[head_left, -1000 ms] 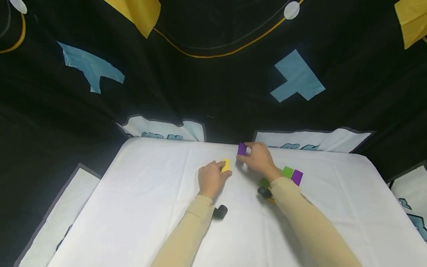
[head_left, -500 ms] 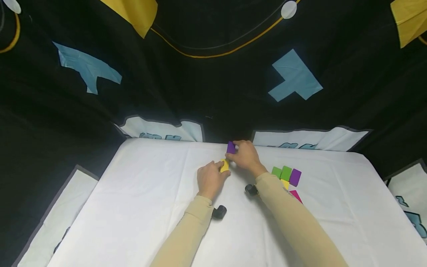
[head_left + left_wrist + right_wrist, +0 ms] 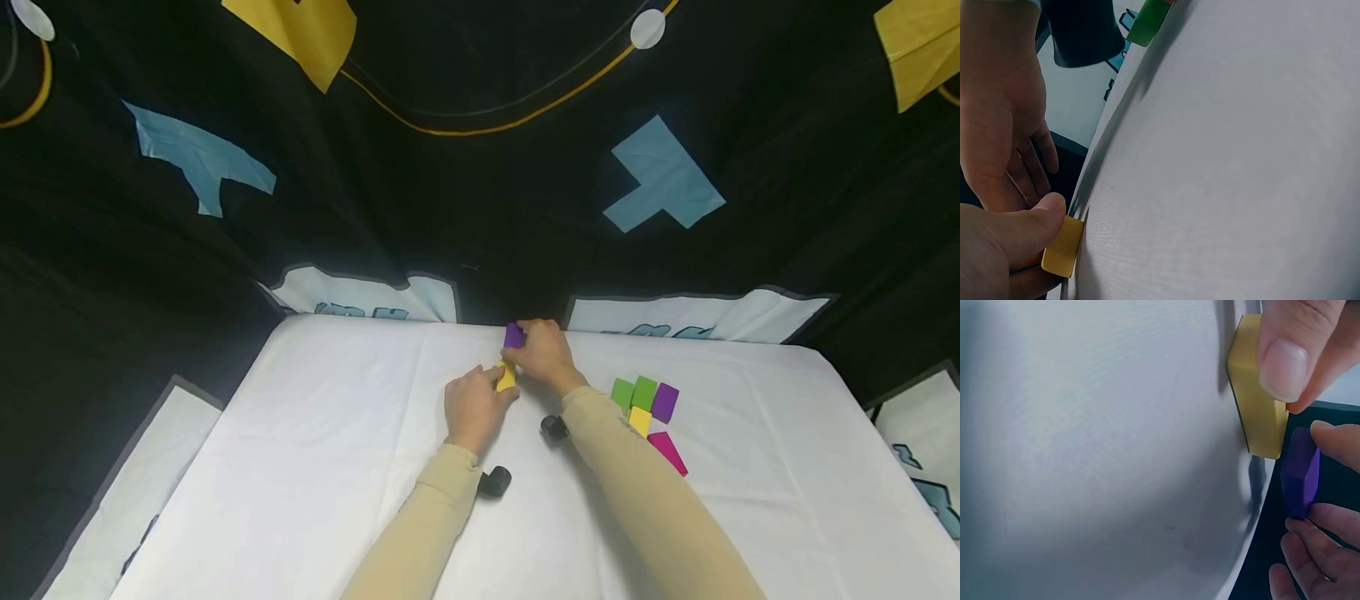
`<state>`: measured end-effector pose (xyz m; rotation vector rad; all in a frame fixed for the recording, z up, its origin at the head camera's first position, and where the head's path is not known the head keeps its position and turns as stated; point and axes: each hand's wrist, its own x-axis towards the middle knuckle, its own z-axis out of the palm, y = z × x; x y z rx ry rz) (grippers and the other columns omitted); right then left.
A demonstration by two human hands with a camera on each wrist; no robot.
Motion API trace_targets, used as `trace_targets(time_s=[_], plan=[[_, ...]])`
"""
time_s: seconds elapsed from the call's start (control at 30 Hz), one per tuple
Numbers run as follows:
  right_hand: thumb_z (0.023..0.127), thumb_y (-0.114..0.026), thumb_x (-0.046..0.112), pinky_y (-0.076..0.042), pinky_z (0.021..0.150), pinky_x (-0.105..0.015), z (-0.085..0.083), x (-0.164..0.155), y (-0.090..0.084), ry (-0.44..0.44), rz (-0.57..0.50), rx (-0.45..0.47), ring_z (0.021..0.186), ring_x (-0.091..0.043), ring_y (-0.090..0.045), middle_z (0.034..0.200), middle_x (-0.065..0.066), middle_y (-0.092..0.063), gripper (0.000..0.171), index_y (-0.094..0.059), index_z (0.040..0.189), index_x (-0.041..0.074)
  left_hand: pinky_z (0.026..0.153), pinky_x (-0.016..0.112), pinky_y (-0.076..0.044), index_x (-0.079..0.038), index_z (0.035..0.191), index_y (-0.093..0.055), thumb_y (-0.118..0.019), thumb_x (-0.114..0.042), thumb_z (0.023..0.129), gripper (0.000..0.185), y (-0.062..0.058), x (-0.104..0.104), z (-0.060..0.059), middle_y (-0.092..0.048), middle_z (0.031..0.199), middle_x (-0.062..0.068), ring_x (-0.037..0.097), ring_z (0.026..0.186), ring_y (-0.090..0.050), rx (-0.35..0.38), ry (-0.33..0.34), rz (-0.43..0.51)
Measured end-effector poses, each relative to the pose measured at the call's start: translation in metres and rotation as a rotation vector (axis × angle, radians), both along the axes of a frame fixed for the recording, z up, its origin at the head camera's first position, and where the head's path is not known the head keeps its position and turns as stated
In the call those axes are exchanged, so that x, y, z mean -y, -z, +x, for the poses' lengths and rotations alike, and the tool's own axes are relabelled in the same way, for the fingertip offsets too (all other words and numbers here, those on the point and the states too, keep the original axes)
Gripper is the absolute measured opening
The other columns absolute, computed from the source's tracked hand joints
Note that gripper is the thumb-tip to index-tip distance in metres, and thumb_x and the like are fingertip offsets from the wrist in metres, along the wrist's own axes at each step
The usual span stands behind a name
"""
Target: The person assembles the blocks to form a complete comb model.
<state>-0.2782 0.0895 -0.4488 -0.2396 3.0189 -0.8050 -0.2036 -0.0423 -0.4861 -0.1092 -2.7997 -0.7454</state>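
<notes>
The small purple foam block (image 3: 513, 336) hangs just above the yellow foam block (image 3: 507, 377), mid-counter toward the far edge. The right hand (image 3: 543, 356) pinches the purple one; the left hand (image 3: 472, 404) grips the yellow one. Faces should be aligned before lowering, with the yellow block kept firm on the white-clothed counter (image 3: 315, 467).

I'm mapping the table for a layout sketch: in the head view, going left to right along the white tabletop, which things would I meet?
Left hand → small yellow block → right hand → two green blocks → purple block.
</notes>
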Motion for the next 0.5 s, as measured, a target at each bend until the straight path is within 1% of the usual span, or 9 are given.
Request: trace_targets(time_s=[0.3, 0.5], plan=[[0.084, -0.078, 0.037, -0.049, 0.101, -0.046, -0.0028, 0.0029, 0.0077, -0.037, 0.034, 0.026, 0.117, -0.036, -0.056, 0.125, -0.019, -0.067, 0.067, -0.059, 0.138, 0.0, 0.097, 0.048, -0.048, -0.016, 0.123, -0.074, -0.081, -0.041, 0.083, 0.047, -0.0011, -0.0004, 0.0015, -0.073, 0.118, 0.009, 0.028, 0.12, -0.064, 0.012, -0.006, -0.017], [0.084, -0.077, 0.037, -0.049, 0.101, -0.046, -0.0043, 0.0033, 0.0107, -0.038, 0.034, 0.031, 0.116, -0.036, -0.057, 0.122, -0.019, -0.068, 0.066, -0.06, 0.137, 0.0, 0.097, 0.048, -0.048, -0.015, 0.123, -0.074, -0.081, -0.041, 0.084, 0.047, -0.0012, -0.0008, 0.0014, -0.073, 0.119, 0.009, 0.028, 0.121, -0.063, 0.019, -0.008, -0.016]])
